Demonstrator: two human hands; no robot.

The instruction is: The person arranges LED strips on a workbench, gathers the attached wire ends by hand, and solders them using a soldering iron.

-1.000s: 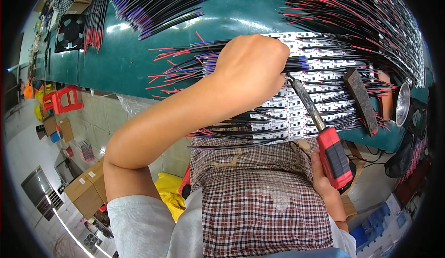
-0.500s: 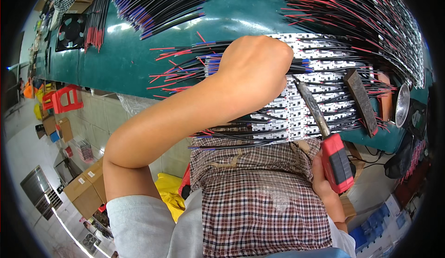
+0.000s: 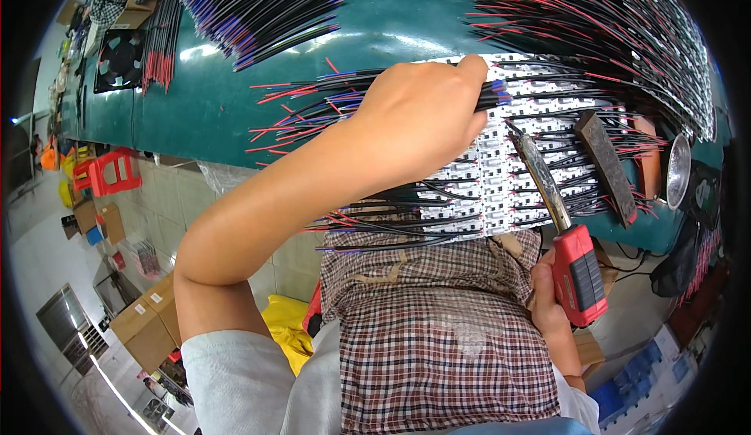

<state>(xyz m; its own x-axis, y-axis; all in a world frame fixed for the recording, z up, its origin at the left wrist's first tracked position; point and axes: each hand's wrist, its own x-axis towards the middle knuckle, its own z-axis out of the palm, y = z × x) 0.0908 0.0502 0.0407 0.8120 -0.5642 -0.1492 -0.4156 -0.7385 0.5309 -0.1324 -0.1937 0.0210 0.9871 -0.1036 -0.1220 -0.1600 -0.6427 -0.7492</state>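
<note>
My left hand [image 3: 426,110] reaches across the sheet of white circuit boards [image 3: 494,200], its fingers closed round a bundle of black wires [image 3: 491,97]. The blue wire ends stick out past the fingers, over the boards. In my right hand [image 3: 547,298], low at the right, is a soldering iron [image 3: 580,275] with a red and black handle. Its dark tip points up and left, just right of my left fingers; whether it touches a board I cannot tell. More black wires with red ends run out from both sides of the sheet.
A dark metal bar [image 3: 606,169] lies across the wires at the right, beside a round metal dish [image 3: 678,170]. Bundles of blue-ended wires [image 3: 262,12] and red-ended wires [image 3: 547,5] lie farther back on the green table [image 3: 407,24]. A black fan [image 3: 119,61] stands far left.
My left hand has shifted slightly left with the wire bundle, and its fingertips show more. The soldering iron has moved a little to the right.
</note>
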